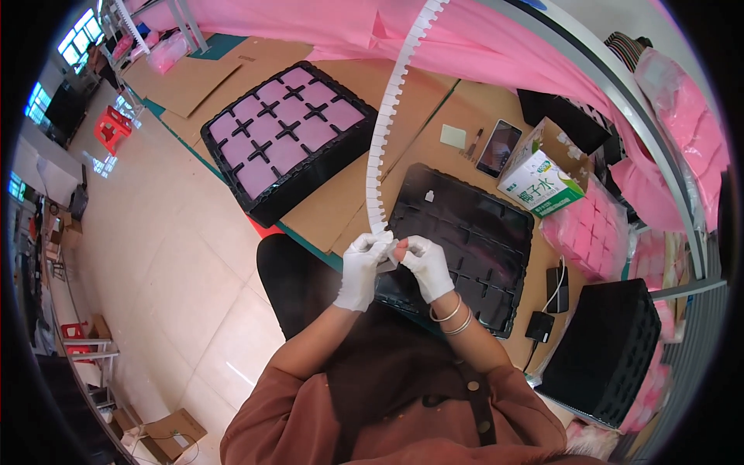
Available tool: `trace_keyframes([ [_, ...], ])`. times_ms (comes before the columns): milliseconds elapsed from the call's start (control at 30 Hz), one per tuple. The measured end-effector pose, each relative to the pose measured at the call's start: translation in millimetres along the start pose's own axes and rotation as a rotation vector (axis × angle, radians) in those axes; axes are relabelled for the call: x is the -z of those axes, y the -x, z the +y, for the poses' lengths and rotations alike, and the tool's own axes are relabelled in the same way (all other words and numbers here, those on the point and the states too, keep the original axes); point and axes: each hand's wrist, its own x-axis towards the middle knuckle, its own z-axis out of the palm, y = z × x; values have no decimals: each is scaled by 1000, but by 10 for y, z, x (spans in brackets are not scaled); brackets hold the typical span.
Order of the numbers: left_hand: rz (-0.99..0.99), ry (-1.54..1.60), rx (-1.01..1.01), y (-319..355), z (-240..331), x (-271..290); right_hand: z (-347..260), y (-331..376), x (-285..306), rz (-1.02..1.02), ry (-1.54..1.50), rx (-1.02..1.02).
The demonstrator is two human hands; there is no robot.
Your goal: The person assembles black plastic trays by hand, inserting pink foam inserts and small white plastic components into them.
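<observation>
A long white strip with notched tabs point(381, 132) hangs down from the top of the view to my hands. My left hand point(361, 267), in a white glove, pinches its lower end. Close beside it my right hand point(428, 267), gloved but with bare fingertips, is closed in a pinch; what lies between those fingers is too small to make out. Both hands are above the near left edge of a shallow black plastic tray point(473, 232). One small white tab point(429, 197) lies in that tray.
Back left on the cardboard-covered table sits a deep black tray with pink foam squares point(291, 124). To the right are a phone point(499, 147), a yellow-green notepad point(452, 136), a white and green carton point(540, 182), bagged pink foam point(590, 232) and stacked black trays point(601, 349).
</observation>
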Motion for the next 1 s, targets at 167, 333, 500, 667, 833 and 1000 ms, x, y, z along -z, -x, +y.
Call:
trace_keyframes([
  [167,-27,-94,103,63,206,-202,60,144,37,98,-4,15],
  [333,43,47,69,-155,108,45,-185,339,-117,298,544,630],
  [500,187,-25,-81,-173,305,147,81,168,88,28,966,423],
  [667,141,-51,-124,-107,320,189,225,62,-4,132,1141,281],
  [833,91,-13,-148,-2,288,80,12,-19,-57,175,752,229],
  [1000,24,-50,-67,88,242,-65,-158,54,-138,39,100,82],
])
